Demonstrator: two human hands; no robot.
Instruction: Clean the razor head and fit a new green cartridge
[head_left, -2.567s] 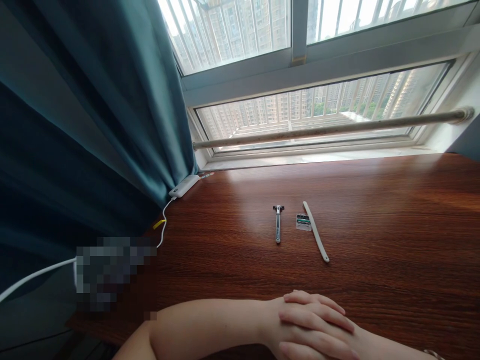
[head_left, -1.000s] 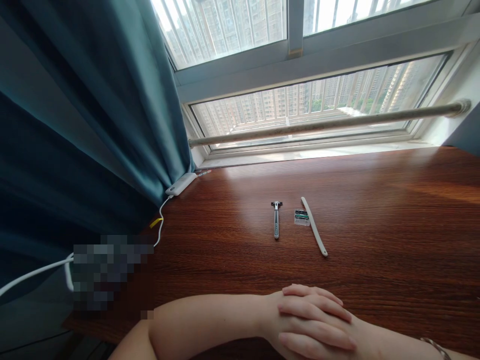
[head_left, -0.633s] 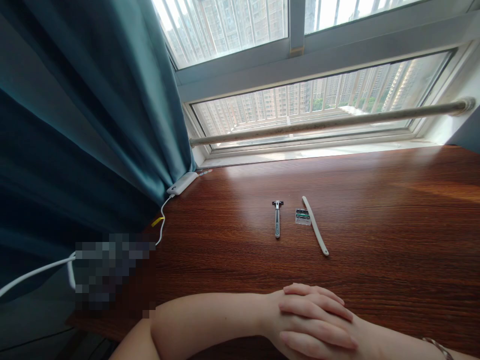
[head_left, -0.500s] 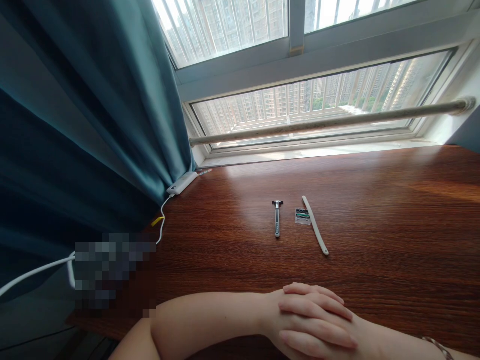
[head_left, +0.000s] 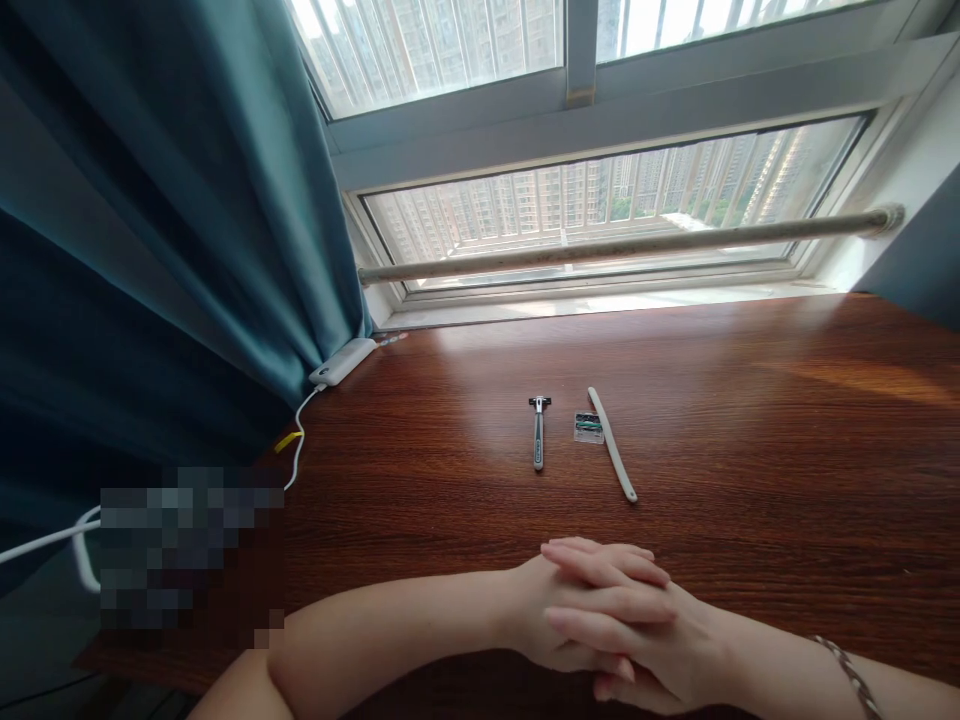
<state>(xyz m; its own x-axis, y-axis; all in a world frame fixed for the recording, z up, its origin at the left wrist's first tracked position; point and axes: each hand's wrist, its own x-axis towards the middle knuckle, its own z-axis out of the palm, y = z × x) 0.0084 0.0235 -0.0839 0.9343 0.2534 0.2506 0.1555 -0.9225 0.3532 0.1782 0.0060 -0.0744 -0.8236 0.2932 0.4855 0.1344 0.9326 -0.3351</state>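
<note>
Crossed hands loosen while razor, case and strip hold their places

At the bottom of the frame, right of centre, the left hand (head_left: 534,602) and right hand (head_left: 679,640) rest together, their fingers extended and loosely interlaced. Both are unclenched; the palms are hidden. Half a second ago they were stacked more compactly; now the fingers splay at different angles, more of the right hand's back shows, and the bracelet (head_left: 850,672) at lower right is in fuller view.

The razor (head_left: 538,435) lies just right of the frame's centre on the brown desk (head_left: 795,460), its head toward the top. To its right is the small clear case (head_left: 589,428) with dark and green parts inside, and along the case's right edge slants the pale strip (head_left: 613,446), its lower end nearest the hands. All three lie well apart from the fingers. Their arrangement matches the earlier picture, though the whole view has slid slightly left: razor, window (head_left: 615,190) and rail (head_left: 637,247) shift that way together.

At centre left, the white box (head_left: 343,361) sits by the foot of the blue curtain (head_left: 247,220), its white cable (head_left: 299,440) trailing down past a yellow tag (head_left: 288,441).
</note>
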